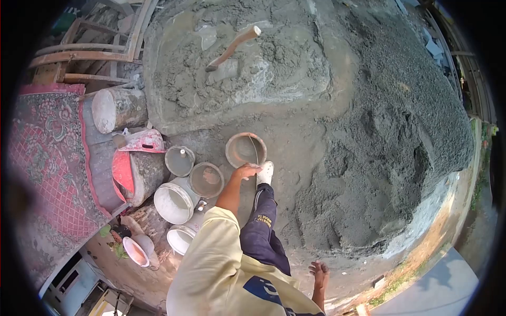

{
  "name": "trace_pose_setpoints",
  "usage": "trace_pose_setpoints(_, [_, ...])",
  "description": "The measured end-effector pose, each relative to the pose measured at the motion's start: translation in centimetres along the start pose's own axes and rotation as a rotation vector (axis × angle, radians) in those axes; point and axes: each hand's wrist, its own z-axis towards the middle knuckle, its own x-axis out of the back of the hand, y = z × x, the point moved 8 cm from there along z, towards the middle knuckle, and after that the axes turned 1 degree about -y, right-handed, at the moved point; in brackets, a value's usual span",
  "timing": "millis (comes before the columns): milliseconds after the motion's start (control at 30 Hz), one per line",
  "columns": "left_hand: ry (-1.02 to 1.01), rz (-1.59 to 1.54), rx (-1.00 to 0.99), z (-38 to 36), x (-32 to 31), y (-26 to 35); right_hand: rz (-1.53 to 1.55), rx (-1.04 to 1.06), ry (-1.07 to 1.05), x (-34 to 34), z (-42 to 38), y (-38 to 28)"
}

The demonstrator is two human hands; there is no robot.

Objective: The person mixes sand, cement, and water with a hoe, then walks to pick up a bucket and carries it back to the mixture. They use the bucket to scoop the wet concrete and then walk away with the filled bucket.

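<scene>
My left hand [248, 171] is at the near rim of a mortar-stained bucket [228, 152]. Its fingers are closed around the end of the thin wire handle [255, 149], which slants across the bucket's mouth. My white shoe [265, 173] stands close beside this hand. My right hand [319, 273] hangs low at my right side with its fingers apart, holding nothing, above the ground near the sand pile. Ahead, a hoe [232, 48] stands in the wet grey mortar [284, 63], its wooden handle slanting up and its blade partly buried.
Left of the bucket stand two grey buckets [206, 164] and white pails [164, 203]. A cement-crusted drum [124, 108] lies farther left, near a patterned red cloth [58, 174] and wooden frames [95, 55]. A large heap of dark sand [390, 147] fills the right.
</scene>
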Motion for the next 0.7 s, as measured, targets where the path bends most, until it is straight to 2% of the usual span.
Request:
trace_pose_setpoints(33, [-0.145,0.096,0.043,-0.2,-2.4,1.3,-0.003,-0.008,0.000,-1.0,0.0,-1.7])
trace_pose_setpoints(67, [-0.212,0.396,-0.086,-0.9,-4.5,4.3,0.001,0.046,-0.036,-2.5,0.3,-4.0])
trace_pose_setpoints(100, [-0.163,0.538,-0.241,0.9,-7.2,4.3,0.006,0.100,-0.068,-3.6,0.2,-5.9])
trace_pose_setpoints(167, [0.060,0.427,-0.383,-2.1,-9.6,8.3,-0.036,0.178,-0.093,-5.2,0.1,-9.5])
trace_pose_setpoints(233, [0.038,0.097,-0.394,-3.7,-11.6,10.6,-0.122,0.301,-0.155,-5.9,0.6,-12.0])
trace_pose_setpoints(333, [0.001,-0.207,-0.351,-4.7,-13.2,10.9,-0.077,0.281,-0.153,-4.8,2.3,-13.6])
trace_pose_setpoints(367, [0.034,-0.158,-0.347,-6.2,-12.4,11.7,-0.082,0.281,-0.162,-4.5,2.7,-14.2])
trace_pose_setpoints(400, [0.102,-0.057,-0.450,-7.4,-11.5,12.5,-0.070,0.270,-0.134,-3.7,3.2,-14.9])
trace_pose_setpoints(467, [0.140,-0.150,-0.357,-8.2,-9.7,10.7,-0.068,0.278,-0.126,-2.2,4.8,-16.0])
trace_pose_setpoints(533, [0.279,-0.208,-0.347,-10.2,-6.8,8.3,-0.073,0.223,-0.104,-0.4,7.8,-15.7])
trace_pose_setpoints(633, [0.462,-0.303,-0.258,-11.7,-2.9,1.4,-0.159,0.176,-0.126,0.9,11.0,-18.0])
trace_pose_setpoints(700, [0.619,-0.422,-0.224,-16.1,-1.5,-1.1,-0.226,0.147,-0.155,2.1,14.4,-20.0])
